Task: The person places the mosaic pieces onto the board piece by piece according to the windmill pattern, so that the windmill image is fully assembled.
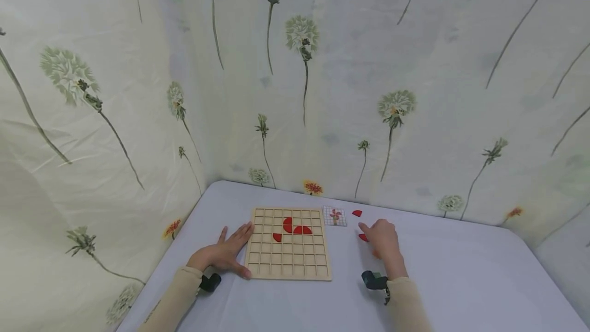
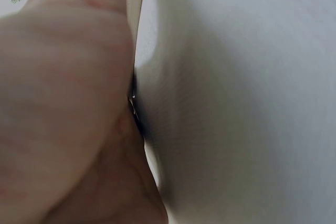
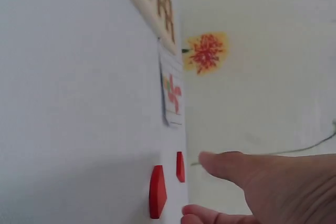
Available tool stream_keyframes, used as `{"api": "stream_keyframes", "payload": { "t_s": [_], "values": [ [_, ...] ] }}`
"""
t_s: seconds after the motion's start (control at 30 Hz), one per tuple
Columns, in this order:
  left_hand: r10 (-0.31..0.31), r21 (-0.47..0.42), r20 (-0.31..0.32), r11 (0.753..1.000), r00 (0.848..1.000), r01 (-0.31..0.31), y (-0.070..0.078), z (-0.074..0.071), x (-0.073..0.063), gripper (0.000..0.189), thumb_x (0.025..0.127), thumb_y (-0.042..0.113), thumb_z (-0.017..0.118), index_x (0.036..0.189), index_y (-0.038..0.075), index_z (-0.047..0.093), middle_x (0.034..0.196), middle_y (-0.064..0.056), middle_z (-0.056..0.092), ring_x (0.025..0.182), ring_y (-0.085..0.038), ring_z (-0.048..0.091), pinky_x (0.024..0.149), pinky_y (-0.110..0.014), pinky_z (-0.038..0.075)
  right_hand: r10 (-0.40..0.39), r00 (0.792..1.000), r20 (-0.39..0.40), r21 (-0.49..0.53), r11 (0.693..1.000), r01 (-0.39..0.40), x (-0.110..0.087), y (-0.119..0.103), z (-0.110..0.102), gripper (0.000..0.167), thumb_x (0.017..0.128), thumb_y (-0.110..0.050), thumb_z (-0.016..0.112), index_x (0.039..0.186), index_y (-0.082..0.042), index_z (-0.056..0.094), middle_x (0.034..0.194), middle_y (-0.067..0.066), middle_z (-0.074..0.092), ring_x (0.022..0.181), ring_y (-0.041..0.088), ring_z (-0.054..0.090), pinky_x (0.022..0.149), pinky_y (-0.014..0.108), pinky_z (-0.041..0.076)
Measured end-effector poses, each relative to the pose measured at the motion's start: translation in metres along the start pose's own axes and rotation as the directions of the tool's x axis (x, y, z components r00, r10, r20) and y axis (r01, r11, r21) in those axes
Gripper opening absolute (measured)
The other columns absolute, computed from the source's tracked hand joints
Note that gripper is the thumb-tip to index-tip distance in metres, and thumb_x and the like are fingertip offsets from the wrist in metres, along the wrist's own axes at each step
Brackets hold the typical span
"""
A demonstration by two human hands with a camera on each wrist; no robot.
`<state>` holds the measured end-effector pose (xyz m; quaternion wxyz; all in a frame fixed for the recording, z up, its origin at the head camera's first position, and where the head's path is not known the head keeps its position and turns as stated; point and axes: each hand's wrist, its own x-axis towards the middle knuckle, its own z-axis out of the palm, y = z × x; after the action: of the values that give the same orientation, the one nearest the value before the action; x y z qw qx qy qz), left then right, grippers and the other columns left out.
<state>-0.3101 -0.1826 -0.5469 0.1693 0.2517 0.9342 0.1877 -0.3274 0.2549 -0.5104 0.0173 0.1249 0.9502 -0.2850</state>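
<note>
Red piece (image 1: 363,237): long axis sideways, pointing unclear | right hand (image 1: 385,240): digits apart, beside it | left hand (image 1: 226,254): splayed against board (image 1: 288,270)

A person's left hand (image 1: 223,255) is touching a gridded wooden board (image 1: 290,258); the right hand (image 1: 384,240) is partly hiding a loose red piece (image 1: 362,237).

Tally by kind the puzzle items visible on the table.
Square wooden grid board: 1
White gridded picture card: 1
Red quarter-circle pieces: 7
Orange piece, mostly hidden by the right hand: 1
Total visible: 10
</note>
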Motion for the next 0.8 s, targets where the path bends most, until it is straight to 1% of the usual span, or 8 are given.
{"api": "stream_keyframes", "payload": {
  "t_s": [0.1, 0.2, 0.33, 0.47, 0.53, 0.6, 0.7, 0.8],
  "values": [
    [0.002, -0.004, -0.002, 1.000, 1.000, -0.002, 0.000, 0.000, 0.001, 0.129, 0.066, 0.063, 0.077, 0.156, 0.009, 0.003, 0.164, -0.008, -0.003, 0.151, -0.028, -0.001, 0.115, -0.063, -0.011, 0.029, 0.999, 0.034, -0.005, 1.000, -0.029, -0.002, -0.001, 0.003, 0.040, 0.090, -0.034, 0.067, 0.085, 0.006, 0.066, 0.056, 0.005, 0.045, 0.050, 0.019, 0.049, 0.047, 0.025, 0.038],
    [-0.002, -0.006, 0.000, 1.000, 1.000, 0.002, -0.001, 0.001, 0.001, 0.129, 0.066, 0.063, 0.077, 0.156, 0.010, 0.003, 0.164, -0.008, -0.003, 0.151, -0.028, -0.002, 0.115, -0.062, -0.012, 0.050, 0.997, 0.052, -0.001, 0.999, -0.050, -0.002, 0.001, 0.006, 0.040, 0.089, -0.032, 0.068, 0.092, 0.008, 0.064, 0.062, 0.007, 0.049, 0.054, 0.019, 0.051, 0.047, 0.026, 0.038],
    [-0.001, -0.005, 0.001, 1.000, 1.000, 0.001, 0.000, 0.001, 0.001, 0.128, 0.066, 0.063, 0.077, 0.156, 0.010, 0.003, 0.164, -0.008, -0.003, 0.151, -0.028, -0.002, 0.115, -0.063, -0.011, 0.029, 0.998, 0.051, -0.024, 0.999, -0.028, 0.001, 0.004, 0.009, 0.039, 0.090, -0.026, 0.065, 0.097, 0.012, 0.064, 0.072, 0.013, 0.057, 0.062, 0.021, 0.052, 0.051, 0.027, 0.038],
    [0.005, 0.000, 0.002, 1.000, 1.000, -0.005, -0.001, 0.001, 0.001, 0.128, 0.066, 0.064, 0.076, 0.156, 0.010, 0.003, 0.164, -0.008, -0.003, 0.151, -0.028, -0.002, 0.115, -0.063, -0.011, 0.007, 0.998, 0.057, -0.035, 0.999, -0.005, 0.004, 0.005, 0.010, 0.033, 0.090, -0.021, 0.064, 0.097, 0.011, 0.065, 0.080, 0.017, 0.063, 0.067, 0.023, 0.055, 0.054, 0.028, 0.042],
    [0.005, -0.005, 0.003, 1.000, 1.000, -0.005, -0.001, 0.001, 0.001, 0.128, 0.066, 0.064, 0.077, 0.156, 0.009, 0.003, 0.164, -0.008, -0.003, 0.151, -0.028, -0.002, 0.115, -0.063, -0.011, -0.043, 0.997, 0.069, -0.034, 0.998, 0.046, 0.005, 0.005, 0.009, 0.027, 0.089, -0.018, 0.065, 0.096, 0.009, 0.065, 0.083, 0.016, 0.064, 0.071, 0.023, 0.055, 0.058, 0.030, 0.045],
    [0.004, 0.000, 0.004, 1.000, 1.000, -0.004, 0.000, 0.001, 0.001, 0.129, 0.066, 0.064, 0.076, 0.156, 0.009, 0.003, 0.164, -0.008, -0.003, 0.151, -0.028, -0.002, 0.115, -0.063, -0.011, -0.112, 0.990, 0.091, -0.024, 0.993, 0.114, 0.007, 0.006, 0.008, 0.021, 0.088, -0.015, 0.067, 0.096, 0.005, 0.066, 0.086, 0.014, 0.064, 0.075, 0.023, 0.054, 0.064, 0.032, 0.048],
    [0.000, 0.003, 0.005, 1.000, 1.000, 0.000, 0.001, 0.000, 0.000, 0.129, 0.066, 0.063, 0.077, 0.156, 0.007, 0.003, 0.164, -0.009, -0.002, 0.151, -0.029, -0.001, 0.115, -0.064, -0.010, -0.218, 0.968, 0.124, -0.009, 0.975, 0.221, 0.010, 0.009, 0.007, 0.018, 0.087, -0.012, 0.071, 0.099, 0.000, 0.067, 0.091, 0.010, 0.064, 0.081, 0.021, 0.054, 0.074, 0.037, 0.052],
    [-0.006, 0.011, 0.011, 1.000, 1.000, 0.006, 0.002, -0.001, -0.001, 0.128, 0.067, 0.063, 0.077, 0.156, 0.008, 0.002, 0.164, -0.008, -0.003, 0.151, -0.028, -0.002, 0.115, -0.063, -0.011, -0.264, 0.953, 0.148, 0.000, 0.964, 0.267, 0.013, 0.014, 0.007, 0.020, 0.086, -0.012, 0.072, 0.103, -0.003, 0.067, 0.093, 0.007, 0.064, 0.084, 0.020, 0.054, 0.078, 0.038, 0.052]
  ]
}}
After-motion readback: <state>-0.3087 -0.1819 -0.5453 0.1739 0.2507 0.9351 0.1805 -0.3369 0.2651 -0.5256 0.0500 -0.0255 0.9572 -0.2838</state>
